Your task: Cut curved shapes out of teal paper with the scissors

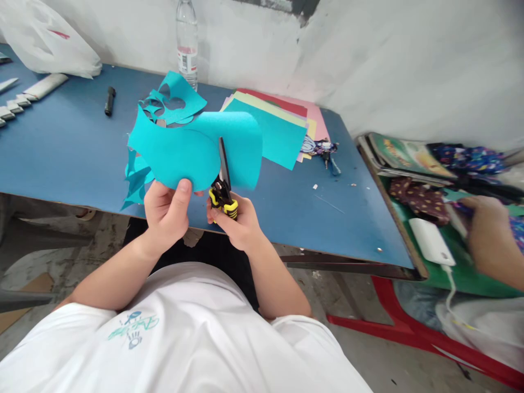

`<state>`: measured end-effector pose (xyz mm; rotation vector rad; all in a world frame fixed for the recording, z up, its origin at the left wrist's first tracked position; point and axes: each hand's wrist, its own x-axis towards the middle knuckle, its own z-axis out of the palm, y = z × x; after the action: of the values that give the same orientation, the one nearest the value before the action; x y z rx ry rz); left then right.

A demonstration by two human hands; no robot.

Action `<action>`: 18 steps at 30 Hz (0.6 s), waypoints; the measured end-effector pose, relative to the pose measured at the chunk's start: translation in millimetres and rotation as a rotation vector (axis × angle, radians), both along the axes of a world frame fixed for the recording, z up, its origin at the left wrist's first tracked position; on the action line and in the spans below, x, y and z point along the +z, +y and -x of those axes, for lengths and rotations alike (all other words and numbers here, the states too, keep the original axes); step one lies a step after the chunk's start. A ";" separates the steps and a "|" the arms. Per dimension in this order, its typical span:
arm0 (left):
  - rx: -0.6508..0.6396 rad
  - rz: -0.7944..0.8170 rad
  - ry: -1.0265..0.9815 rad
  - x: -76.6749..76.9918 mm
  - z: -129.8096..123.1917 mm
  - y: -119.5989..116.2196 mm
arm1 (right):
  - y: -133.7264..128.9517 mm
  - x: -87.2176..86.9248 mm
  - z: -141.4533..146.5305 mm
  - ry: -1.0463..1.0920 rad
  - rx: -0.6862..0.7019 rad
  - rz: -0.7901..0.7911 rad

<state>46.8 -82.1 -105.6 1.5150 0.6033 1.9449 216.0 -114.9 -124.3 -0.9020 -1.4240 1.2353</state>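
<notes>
One turquoise sheet (180,155) | near edge pinched in left hand (167,212) | right hand (239,222) beside it, gripping scissors (223,186)

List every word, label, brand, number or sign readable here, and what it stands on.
No text reads clearly.
Clear plastic bottle: label print too small to read.
White fabric T-shirt: green-and-blue chest print too blurred to read.
Green glossy booklet: cover lettering too blurred.
White plastic bag: red mark illegible.
White rectangular power bank: markings too small.
Turquoise paper, black-and-yellow scissors: no readable text.

No readable text or numbers.
</notes>
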 end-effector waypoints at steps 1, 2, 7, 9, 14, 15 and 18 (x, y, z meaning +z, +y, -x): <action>-0.003 0.023 0.006 2.9 -0.4 -1.7 | -0.1 -0.4 0.1 0.010 0.002 0.007; 0.006 0.036 0.007 5.7 -0.1 -2.4 | -0.1 -0.7 0.2 0.016 0.005 0.012; 0.032 0.051 0.035 13.0 7.3 3.0 | -0.3 0.8 1.0 0.011 0.004 -0.029; 0.034 0.054 0.054 12.3 10.5 5.5 | -0.4 1.6 1.4 0.024 -0.004 -0.024; 0.046 0.060 0.097 14.2 12.3 2.8 | 0.4 -1.8 1.7 0.064 0.026 -0.012; 0.050 0.066 0.114 15.8 11.7 1.0 | 0.7 -2.9 1.6 0.081 0.036 -0.020; 0.094 0.064 0.176 18.8 12.2 -4.1 | 1.5 -4.5 1.0 0.115 0.041 -0.017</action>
<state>34.6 -86.3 -86.9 1.6552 0.8182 1.8538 215.0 -113.5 -128.8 -0.7809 -1.3653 1.2829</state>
